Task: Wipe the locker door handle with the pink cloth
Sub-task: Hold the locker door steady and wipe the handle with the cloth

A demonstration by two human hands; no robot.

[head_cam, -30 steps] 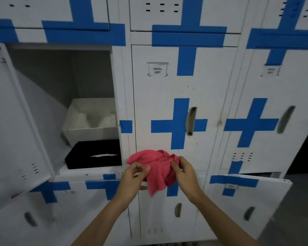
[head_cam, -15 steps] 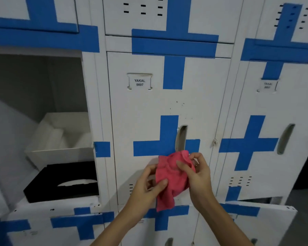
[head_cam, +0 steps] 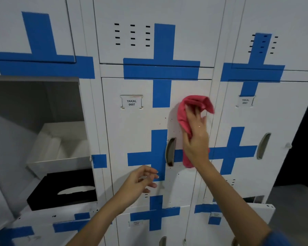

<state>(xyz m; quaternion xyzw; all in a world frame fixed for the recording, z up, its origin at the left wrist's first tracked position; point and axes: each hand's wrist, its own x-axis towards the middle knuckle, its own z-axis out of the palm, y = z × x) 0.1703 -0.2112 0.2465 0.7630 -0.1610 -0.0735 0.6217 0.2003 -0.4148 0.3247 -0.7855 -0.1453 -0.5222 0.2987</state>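
Note:
The white locker door [head_cam: 139,125] labelled YAKAL 0007 carries blue tape crosses. Its recessed slot handle [head_cam: 170,151] sits at the middle of the door's right side. My right hand [head_cam: 196,137] presses the pink cloth [head_cam: 185,119] flat against the door, just right of and above the handle. The cloth bunches above my fingers and hangs out below my palm. My left hand [head_cam: 140,181] hovers below the handle with its fingers loosely spread and nothing in it.
To the left an open locker [head_cam: 34,96] holds a white box [head_cam: 60,157] over a black tissue box [head_cam: 64,192]. Another locker's slot handle [head_cam: 263,145] is on the right. A lower right door [head_cam: 238,208] hangs ajar.
My left hand has let go of the cloth and dropped lower. My right hand has lifted the cloth up against the door beside the handle. The view has moved closer and upward.

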